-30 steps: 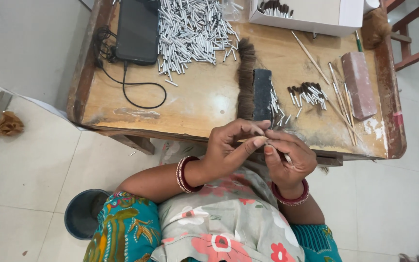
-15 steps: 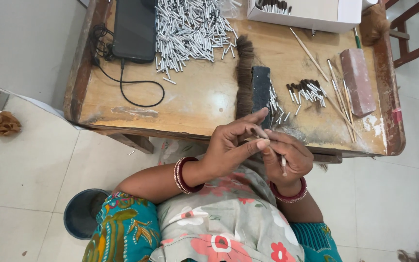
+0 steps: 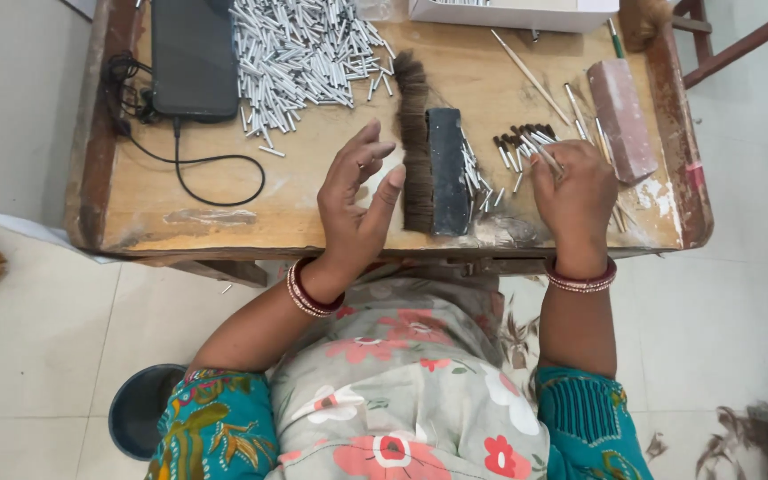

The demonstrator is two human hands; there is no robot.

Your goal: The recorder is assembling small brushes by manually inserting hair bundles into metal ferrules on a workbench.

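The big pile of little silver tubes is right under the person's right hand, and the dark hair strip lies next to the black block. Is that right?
Not quite. In the head view the big pile of silver tubes lies at the far left of the table, beside the black phone, away from the right hand. The dark hair strip does lie next to the black block.

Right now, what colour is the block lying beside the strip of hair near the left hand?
Dark grey to black, seen in the head view: the block lies against the brown hair strip.
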